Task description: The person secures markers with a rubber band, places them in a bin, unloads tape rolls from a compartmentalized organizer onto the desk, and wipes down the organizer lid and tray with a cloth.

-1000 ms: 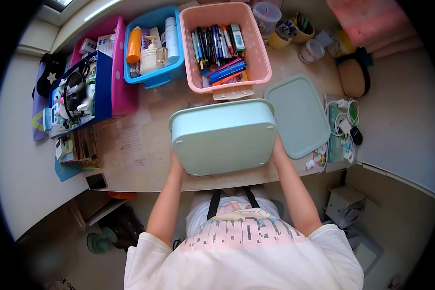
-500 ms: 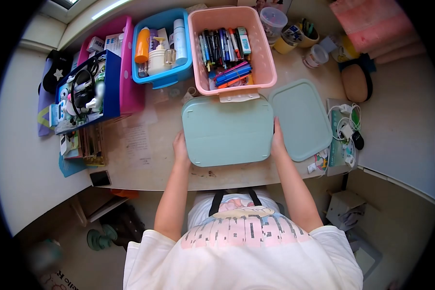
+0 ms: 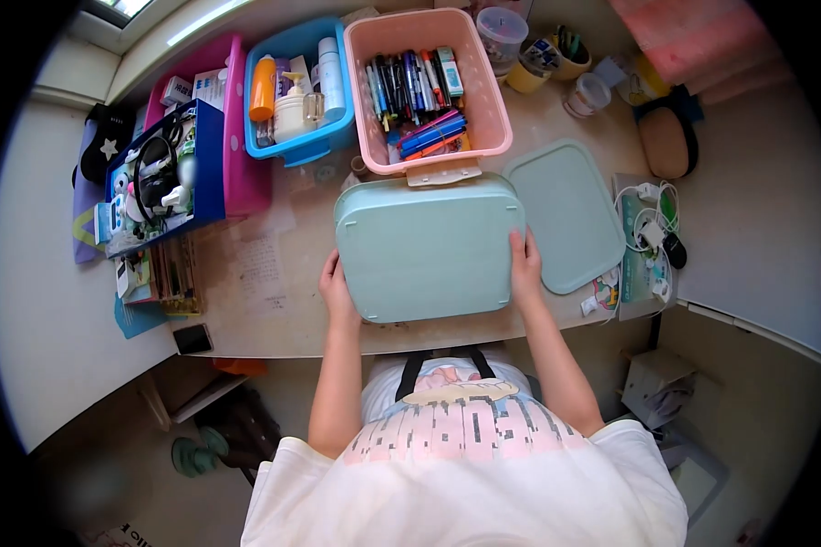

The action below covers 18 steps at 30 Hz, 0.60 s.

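A pale green plastic box [image 3: 429, 251] is held between both hands over the front of the desk, its flat underside with small corner feet facing up at me. My left hand [image 3: 336, 281] grips its left edge. Round the right side are the fingers of my right hand [image 3: 525, 266], with fingertips over the edge. The box's inside is hidden from view. A matching flat green lid [image 3: 570, 219] lies on the desk to the right. Just behind the box stands a pink basket [image 3: 502, 128] with many pens [image 3: 420, 87] and a bundle of blue pens.
A blue basket [image 3: 324, 146] with bottles, a magenta basket [image 3: 251, 182] and a dark blue box [image 3: 212, 164] of small items line the left. White cables [image 3: 652, 228] lie at the right. A phone [image 3: 192, 339] rests near the front left edge, cups [image 3: 588, 94] at the back right.
The green box has tilted and come closer to me, so more of its far side wall shows. Both hands still hold it. My head view has shifted slightly.
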{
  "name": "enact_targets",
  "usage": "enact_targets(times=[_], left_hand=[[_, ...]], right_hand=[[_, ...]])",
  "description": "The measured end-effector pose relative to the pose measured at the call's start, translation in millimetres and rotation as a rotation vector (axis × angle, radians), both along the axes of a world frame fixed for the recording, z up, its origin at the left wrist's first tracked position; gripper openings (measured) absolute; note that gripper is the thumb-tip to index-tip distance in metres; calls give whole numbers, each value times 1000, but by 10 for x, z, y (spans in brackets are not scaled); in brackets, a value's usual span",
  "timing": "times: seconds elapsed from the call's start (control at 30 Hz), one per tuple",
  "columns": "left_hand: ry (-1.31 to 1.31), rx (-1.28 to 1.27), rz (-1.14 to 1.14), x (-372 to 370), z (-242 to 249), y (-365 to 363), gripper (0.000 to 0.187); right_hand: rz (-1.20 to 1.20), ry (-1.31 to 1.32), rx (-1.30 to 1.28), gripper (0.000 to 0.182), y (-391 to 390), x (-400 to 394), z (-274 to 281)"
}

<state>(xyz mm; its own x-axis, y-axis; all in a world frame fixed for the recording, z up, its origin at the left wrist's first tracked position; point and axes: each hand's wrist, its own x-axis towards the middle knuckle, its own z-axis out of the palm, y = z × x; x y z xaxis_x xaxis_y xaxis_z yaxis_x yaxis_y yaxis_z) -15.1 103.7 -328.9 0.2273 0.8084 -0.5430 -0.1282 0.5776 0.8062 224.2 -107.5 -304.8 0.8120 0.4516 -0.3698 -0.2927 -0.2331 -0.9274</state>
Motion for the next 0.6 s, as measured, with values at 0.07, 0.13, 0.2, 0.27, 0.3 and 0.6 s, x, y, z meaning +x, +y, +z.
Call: enact_targets(times=[0.07,0.13,0.2,0.27,0.3,0.6], left_hand=[[-21,26,-14,-13,15,-27,30],[-43,53,-24,-36,6,-49,31],[-105,60,-28,-50,-2,-64,31],[-110,42,-24,-134,9,-127,31],[-118,28,-19,-135,59,-135,31],[-116,53,-9,-278,309,-413,34]], right_hand=[[-1,-59,3,69,-75,-14,-147],[4,-119,6,68,-96,-52,-92],[-59,-64,85,68,-137,-102,18],[-51,-51,63,67,-196,-142,147],[-42,-42,45,67,-198,-133,205],[-34,-138,91,68,-530,-279,322]])
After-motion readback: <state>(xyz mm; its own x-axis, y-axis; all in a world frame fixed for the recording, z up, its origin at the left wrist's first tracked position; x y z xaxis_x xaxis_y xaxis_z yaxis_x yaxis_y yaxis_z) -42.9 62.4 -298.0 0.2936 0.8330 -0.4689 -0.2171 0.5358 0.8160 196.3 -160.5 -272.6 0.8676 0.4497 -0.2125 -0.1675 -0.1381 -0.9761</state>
